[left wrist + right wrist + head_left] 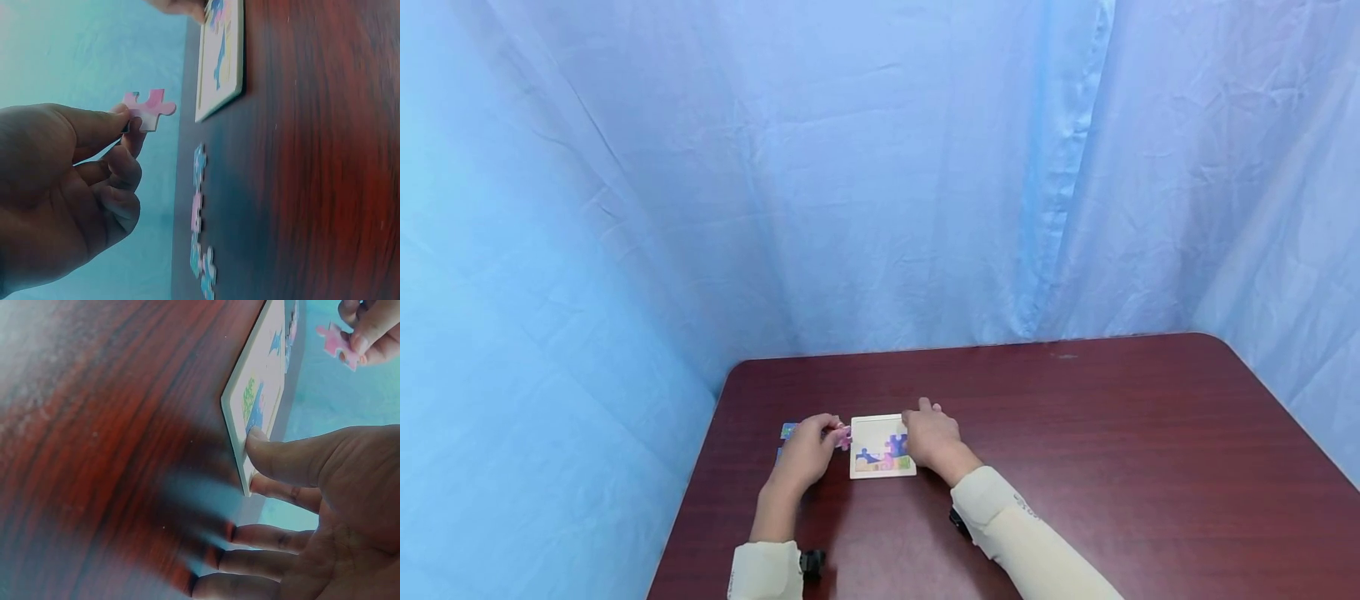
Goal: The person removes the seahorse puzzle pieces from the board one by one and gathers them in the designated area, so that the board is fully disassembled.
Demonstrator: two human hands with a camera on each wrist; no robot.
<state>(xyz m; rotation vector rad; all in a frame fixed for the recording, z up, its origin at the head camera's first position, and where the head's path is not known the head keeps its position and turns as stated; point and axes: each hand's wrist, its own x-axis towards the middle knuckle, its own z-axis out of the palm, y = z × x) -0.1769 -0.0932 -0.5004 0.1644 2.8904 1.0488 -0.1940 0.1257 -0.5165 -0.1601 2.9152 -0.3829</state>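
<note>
My left hand (806, 450) pinches a pink and white jigsaw piece (149, 112) between thumb and fingertips, raised just left of the puzzle tray. The square, pale-rimmed puzzle tray (882, 476) lies flat on the table. Several fitted pieces (880, 461), in blue, pink, yellow and green, line its near side; its far part shows bare board. At the tray's right side, my right hand (934, 435) rests with its fingers extended. In the right wrist view its thumb (275, 453) presses on the tray near a corner, while the index finger touches the edge and the other fingers reach the tabletop.
Loose jigsaw pieces (197, 212) lie on the table left of the tray, partly hidden by the left hand in the head view. The dark red wooden table (1112, 450) extends far to the right. Blue curtains (880, 183) hang behind and beside it.
</note>
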